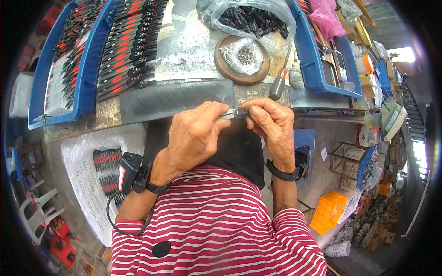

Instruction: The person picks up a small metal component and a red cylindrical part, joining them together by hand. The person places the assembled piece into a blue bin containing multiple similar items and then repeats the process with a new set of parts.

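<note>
Just in front of the bench edge, my left hand (197,133) pinches a small silver metal piece (228,113) between thumb and fingers. A small black plastic part (241,113) with a rounded end is pinched in my right hand (275,126). The two pieces meet end to end between my fingertips. My fingers hide most of the metal piece, so its full shape cannot be made out. Beyond my hands, a round wooden dish (253,83) holds a plastic bag of small metal pins (246,54). A clear bag of black plastic parts (251,20) lies behind it.
A dark screwdriver-like tool (277,87) lies right of the dish. Long black-and-red tools (120,57) lie stacked at the left, beside a blue tray (87,69). Another blue tray (338,91) stands right. A white basket (85,170) with more such tools sits below the bench.
</note>
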### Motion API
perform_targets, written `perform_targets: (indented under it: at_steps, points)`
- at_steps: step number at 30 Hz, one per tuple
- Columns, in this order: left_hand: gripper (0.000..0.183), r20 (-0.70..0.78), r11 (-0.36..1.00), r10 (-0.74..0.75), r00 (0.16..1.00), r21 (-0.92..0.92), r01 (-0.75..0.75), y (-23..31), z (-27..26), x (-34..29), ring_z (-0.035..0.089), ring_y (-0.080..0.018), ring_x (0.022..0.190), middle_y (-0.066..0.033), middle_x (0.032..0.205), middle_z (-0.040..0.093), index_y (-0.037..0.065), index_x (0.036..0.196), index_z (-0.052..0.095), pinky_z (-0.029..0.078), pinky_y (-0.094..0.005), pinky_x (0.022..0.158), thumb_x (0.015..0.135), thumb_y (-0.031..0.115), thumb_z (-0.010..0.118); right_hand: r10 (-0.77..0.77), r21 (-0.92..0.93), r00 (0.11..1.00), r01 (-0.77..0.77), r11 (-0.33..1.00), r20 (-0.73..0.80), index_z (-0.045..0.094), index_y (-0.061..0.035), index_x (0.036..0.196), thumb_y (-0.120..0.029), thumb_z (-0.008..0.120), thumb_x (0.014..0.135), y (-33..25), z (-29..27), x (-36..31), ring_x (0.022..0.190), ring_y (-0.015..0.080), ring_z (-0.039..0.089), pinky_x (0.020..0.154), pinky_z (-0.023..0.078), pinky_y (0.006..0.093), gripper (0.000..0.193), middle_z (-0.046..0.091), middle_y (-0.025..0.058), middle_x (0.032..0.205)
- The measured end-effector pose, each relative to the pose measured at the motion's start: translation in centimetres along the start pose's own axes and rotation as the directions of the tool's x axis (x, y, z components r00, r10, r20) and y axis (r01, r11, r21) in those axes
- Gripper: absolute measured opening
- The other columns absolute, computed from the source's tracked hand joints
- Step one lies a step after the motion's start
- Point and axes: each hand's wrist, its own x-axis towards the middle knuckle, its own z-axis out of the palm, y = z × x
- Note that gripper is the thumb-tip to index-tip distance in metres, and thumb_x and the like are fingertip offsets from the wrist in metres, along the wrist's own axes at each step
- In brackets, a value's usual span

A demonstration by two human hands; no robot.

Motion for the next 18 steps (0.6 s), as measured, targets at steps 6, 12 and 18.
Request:
perform_targets:
  at_steps: [6,12,18]
  points:
    - [0.022,-0.022,0.997,0.069,0.997,0.034,-0.068,-0.4,0.3,-0.4,0.061,-0.0332,0.067,-0.0141,0.078,0.061,0.001,0.093,0.059,0.047,-0.0391,0.054,0.072,0.003,0.067,0.022,0.008,0.999,-0.022,1.0,-0.029,0.065,-0.0003,0.097,-0.01,0.055,0.093,0.4,0.7,-0.6,0.053,0.0012,0.044,0.045,0.033,0.0163,0.015,0.057,-0.0014,0.064]
    - [0.02,0.012,0.993,0.099,0.995,0.061,-0.099,-0.4,0.4,-1.4,0.061,-0.0309,0.064,-0.0114,0.075,0.059,0.002,0.09,0.058,0.046,-0.0375,0.052,0.073,0.005,0.067,0.009,-0.1,0.998,-0.015,0.995,-0.061,0.065,-0.0012,0.096,-0.01,0.055,0.093,0.9,2.2,-1.7,0.053,0.0019,0.045,0.046,0.035,0.0181,0.014,0.056,-0.0014,0.064]
    - [0.018,0.086,0.998,0.058,0.995,0.022,-0.06,-0.8,-0.3,-2.7,0.06,-0.0308,0.063,-0.0109,0.074,0.059,0.003,0.089,0.057,0.045,-0.0378,0.05,0.073,0.005,0.066,0.08,-0.058,0.995,-0.076,0.995,0.055,0.063,-0.0003,0.098,-0.008,0.054,0.093,1.2,2.5,-2.5,0.055,0.002,0.046,0.047,0.036,0.0177,0.013,0.058,-0.0004,0.069]
